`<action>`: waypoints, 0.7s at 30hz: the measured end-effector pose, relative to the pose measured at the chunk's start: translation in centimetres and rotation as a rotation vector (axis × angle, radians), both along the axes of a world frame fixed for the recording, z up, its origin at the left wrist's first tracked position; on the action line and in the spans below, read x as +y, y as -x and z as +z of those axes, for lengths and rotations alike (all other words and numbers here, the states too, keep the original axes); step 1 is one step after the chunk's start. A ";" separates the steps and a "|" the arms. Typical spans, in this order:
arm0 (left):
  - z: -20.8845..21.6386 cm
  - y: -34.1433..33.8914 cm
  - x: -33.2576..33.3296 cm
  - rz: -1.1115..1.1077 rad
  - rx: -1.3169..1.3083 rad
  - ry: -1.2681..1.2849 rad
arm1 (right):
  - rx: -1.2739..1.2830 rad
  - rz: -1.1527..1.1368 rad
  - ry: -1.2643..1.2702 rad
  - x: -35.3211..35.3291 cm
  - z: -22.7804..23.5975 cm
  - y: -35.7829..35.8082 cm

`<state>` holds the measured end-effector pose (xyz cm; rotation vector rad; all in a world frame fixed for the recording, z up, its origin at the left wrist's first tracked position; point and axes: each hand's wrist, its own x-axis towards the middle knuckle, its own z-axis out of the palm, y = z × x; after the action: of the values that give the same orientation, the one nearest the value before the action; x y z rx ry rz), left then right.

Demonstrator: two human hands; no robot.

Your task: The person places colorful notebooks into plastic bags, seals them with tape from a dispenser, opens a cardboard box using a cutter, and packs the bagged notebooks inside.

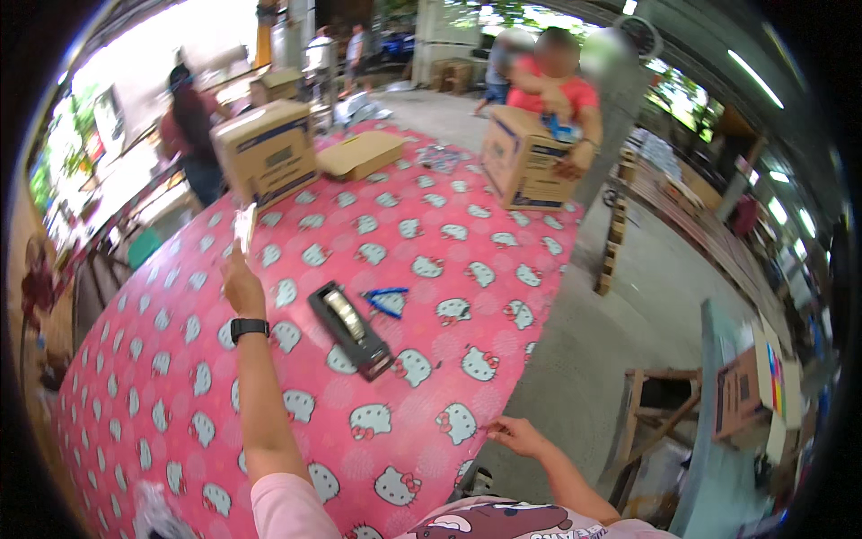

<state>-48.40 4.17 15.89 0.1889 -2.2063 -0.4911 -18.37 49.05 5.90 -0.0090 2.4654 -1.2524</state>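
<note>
Pink cat-print table cover [485, 395] filling centre | left hand [242, 286] pinching shiny pale piece [245, 223], upper left | right hand [519, 437] bordering cover, lower right, can't tell grip

Place: pretty much an open-sided packing workshop, I'd say
Floor [575, 359]: bare concrete
Roof [709, 36]: high, with strip lights [754, 79]
Greenery [687, 108]: showing through the open sides
Worktop [359, 454]: big, pink cartoon cover [431, 301], tape dispenser [350, 331] and pliers [391, 291] on it
Boxes [267, 153]: cardboard, dotted around, with a person [588, 94] handling one
</note>
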 end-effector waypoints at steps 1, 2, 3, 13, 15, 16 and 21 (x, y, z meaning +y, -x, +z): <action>0.0 0.9 0.3 0.017 -0.023 0.104 | 0.009 0.012 -0.003 -0.3 0.4 -0.1; -0.7 2.3 0.1 0.041 -0.043 0.207 | 0.019 0.028 -0.008 -0.7 1.1 -0.1; -1.9 3.8 0.6 0.051 -0.063 0.304 | 0.022 0.029 -0.020 -0.4 1.5 -0.4; -1.4 6.9 2.3 -0.589 -0.199 -0.162 | 0.164 -0.081 -0.059 5.3 0.4 -5.1; 6.8 0.4 11.3 -0.705 -0.085 -0.395 | 0.167 -0.082 -0.064 6.0 1.2 -5.0; 9.8 -2.9 14.8 -0.903 -0.091 -0.467 | 0.192 -0.080 -0.036 5.8 1.7 -4.8; 18.3 -23.8 34.8 -2.307 -0.282 -0.459 | 0.337 -0.149 -0.017 8.5 3.8 -7.2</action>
<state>-24.63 38.93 34.15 -2.2932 -1.4115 -2.0744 -11.14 57.51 9.75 -0.0354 2.8082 -1.3881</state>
